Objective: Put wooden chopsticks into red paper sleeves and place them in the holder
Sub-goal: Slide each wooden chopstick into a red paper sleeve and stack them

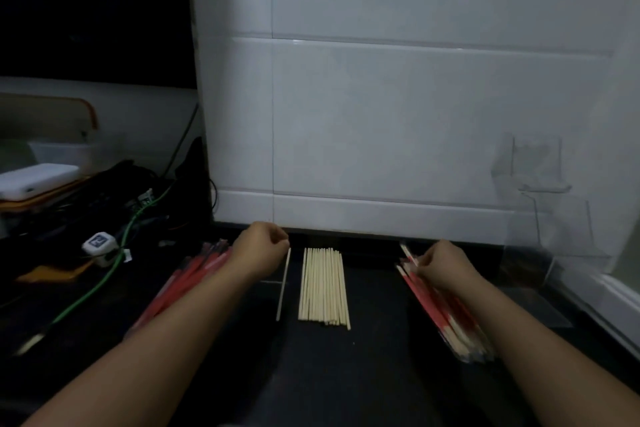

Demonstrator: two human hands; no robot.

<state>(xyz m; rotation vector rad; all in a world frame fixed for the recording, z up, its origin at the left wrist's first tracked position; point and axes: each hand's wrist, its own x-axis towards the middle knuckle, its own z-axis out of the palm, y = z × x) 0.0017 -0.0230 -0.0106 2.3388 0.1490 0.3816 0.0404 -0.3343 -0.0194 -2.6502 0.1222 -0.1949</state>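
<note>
Two arms show in the picture, and both are bare all the way down — no sleeves can be seen. The left hand (263,246) has no glove on it. The right hand (441,265) has no glove either. No ring, watch or band shows on the wrists or fingers. The forearms are long and smooth — they fill the lower corners of the view. The light is dim, so small marks cannot be made out.

Left forearm (166,315) covers most of the left red sleeve pile (194,270). Right hand (440,265) hides the top of the sleeved stack (446,315), grip unclear. Clear holder (540,204) barely readable against tile; both elbows cut off at bottom edge.
</note>
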